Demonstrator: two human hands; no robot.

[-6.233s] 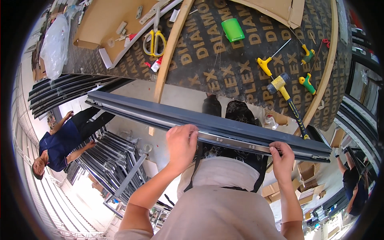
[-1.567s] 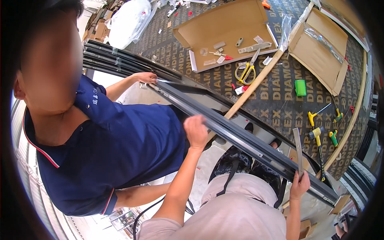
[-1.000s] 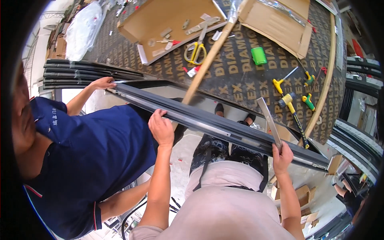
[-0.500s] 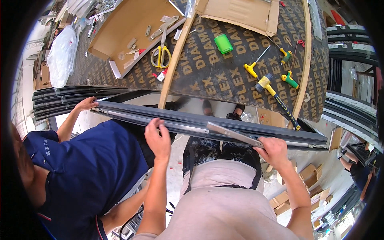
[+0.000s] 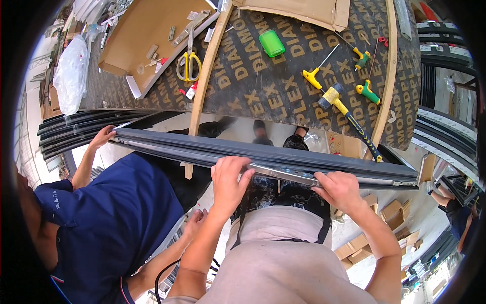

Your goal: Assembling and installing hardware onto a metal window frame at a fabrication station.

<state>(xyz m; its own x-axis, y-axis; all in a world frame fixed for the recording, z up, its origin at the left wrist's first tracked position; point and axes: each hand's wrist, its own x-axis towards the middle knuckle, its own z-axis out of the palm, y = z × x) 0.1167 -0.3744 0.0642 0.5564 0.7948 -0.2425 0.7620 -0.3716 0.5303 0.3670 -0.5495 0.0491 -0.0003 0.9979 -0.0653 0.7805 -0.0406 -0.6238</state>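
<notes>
Strip (image 5: 283, 174): shiny metal, between the two hands, along the near face of the dark frame (image 5: 268, 153); cannot tell if it is seated there or held just off it. Small round marks or holes on it, too small to make out.

Left hand (image 5: 230, 183): thumb and fingers nearly together, pinched about the strip's left end. Right hand (image 5: 340, 190): thumb under, fingers curled above, nipping the right end.

Frame runs well past the fingers both ways. Far to their left, a co-worker's hand (image 5: 104, 136) is at its end; that person's other hand (image 5: 195, 223) is just left of the left forearm. Navy shirt (image 5: 116, 202), small pale lettering on it.

Beyond the fingers, bench (image 5: 234, 107): dark board printed all over in large gold capitals, repeating in slanted rows. Ahead of the right fingers, mallet (image 5: 344, 110), yellow and black, handle toward the frame; near it, yellow T-handle driver (image 5: 311, 79) and two green-and-yellow ones (image 5: 368, 92). Ahead of the left fingers, green box (image 5: 272, 43). Ahead and left, wooden batten (image 5: 208, 68), yellow scissors (image 5: 189, 67), red-and-white packet (image 5: 191, 91), then open carton (image 5: 136, 35) with small parts.
</notes>
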